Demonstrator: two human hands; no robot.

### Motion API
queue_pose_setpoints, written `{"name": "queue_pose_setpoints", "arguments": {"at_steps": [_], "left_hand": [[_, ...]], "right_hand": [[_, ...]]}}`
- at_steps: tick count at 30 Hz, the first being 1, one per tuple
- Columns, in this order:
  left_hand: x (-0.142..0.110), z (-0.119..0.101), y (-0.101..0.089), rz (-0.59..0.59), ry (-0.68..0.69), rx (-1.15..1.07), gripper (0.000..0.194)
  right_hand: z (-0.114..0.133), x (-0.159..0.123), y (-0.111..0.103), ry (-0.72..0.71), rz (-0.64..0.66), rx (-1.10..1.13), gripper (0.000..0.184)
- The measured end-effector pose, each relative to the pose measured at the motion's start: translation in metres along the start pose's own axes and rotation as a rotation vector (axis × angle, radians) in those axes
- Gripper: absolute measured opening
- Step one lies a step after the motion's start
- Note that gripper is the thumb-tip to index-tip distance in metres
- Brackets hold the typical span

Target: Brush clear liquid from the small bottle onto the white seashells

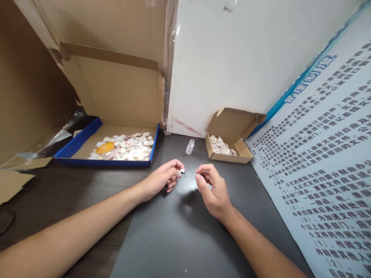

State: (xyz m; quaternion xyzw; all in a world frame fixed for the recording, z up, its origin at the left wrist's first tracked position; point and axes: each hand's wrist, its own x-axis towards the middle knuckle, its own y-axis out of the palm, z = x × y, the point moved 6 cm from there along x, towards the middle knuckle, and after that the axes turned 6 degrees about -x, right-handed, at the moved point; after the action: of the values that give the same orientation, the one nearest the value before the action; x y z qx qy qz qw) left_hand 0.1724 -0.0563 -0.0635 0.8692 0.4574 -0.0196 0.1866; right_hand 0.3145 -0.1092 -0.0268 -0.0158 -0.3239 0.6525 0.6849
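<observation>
Pinched between the thumb and index finger of my left hand (165, 175) is a small white shell (182, 171). My right hand (213, 187) is closed, thumb against fingertips, on a thin clear stick (189, 175) with a dark tip that reaches the shell. Whether the dark tip is bristles is too small to tell. Just beyond both hands a small clear glass bottle (189, 147) with a printed label stands upright on the dark tabletop (162, 231).
At the back left, an open blue-sided cardboard box (107, 163) holds many shells and an orange oval piece (105, 148). A smaller open brown box (228, 157) with white shells stands at the right. A white panel (214, 69) and a printed board (324, 162) rise behind.
</observation>
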Motion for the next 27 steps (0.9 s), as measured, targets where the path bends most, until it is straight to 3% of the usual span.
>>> {"name": "queue_pose_setpoints", "arguments": {"at_steps": [4,9,13,18,23,27], "left_hand": [[-0.0015,-0.0014,0.0015,0.007,-0.003,0.008,0.016],[-0.0012,-0.0013,0.0012,0.012,-0.009,0.012,0.014],[-0.0012,-0.0015,0.0016,0.008,-0.002,0.012,0.014],[-0.0015,-0.0012,0.0018,0.0,-0.006,0.01,0.013],[-0.001,0.0002,0.0,-0.019,-0.003,-0.011,0.01],[-0.0001,0.0007,-0.0003,-0.003,-0.01,-0.009,0.01]], "right_hand": [[0.0014,0.0004,-0.0053,-0.001,-0.087,-0.033,0.008],[0.0014,0.0008,0.0007,0.001,0.001,-0.02,0.01],[0.0037,0.0011,-0.0045,-0.006,-0.073,-0.065,0.009],[0.0044,0.0003,0.0004,-0.02,-0.005,-0.075,0.011],[0.0054,0.0014,-0.0036,-0.017,-0.064,-0.117,0.012],[0.0047,0.0018,0.0013,-0.02,0.037,-0.195,0.013]]}}
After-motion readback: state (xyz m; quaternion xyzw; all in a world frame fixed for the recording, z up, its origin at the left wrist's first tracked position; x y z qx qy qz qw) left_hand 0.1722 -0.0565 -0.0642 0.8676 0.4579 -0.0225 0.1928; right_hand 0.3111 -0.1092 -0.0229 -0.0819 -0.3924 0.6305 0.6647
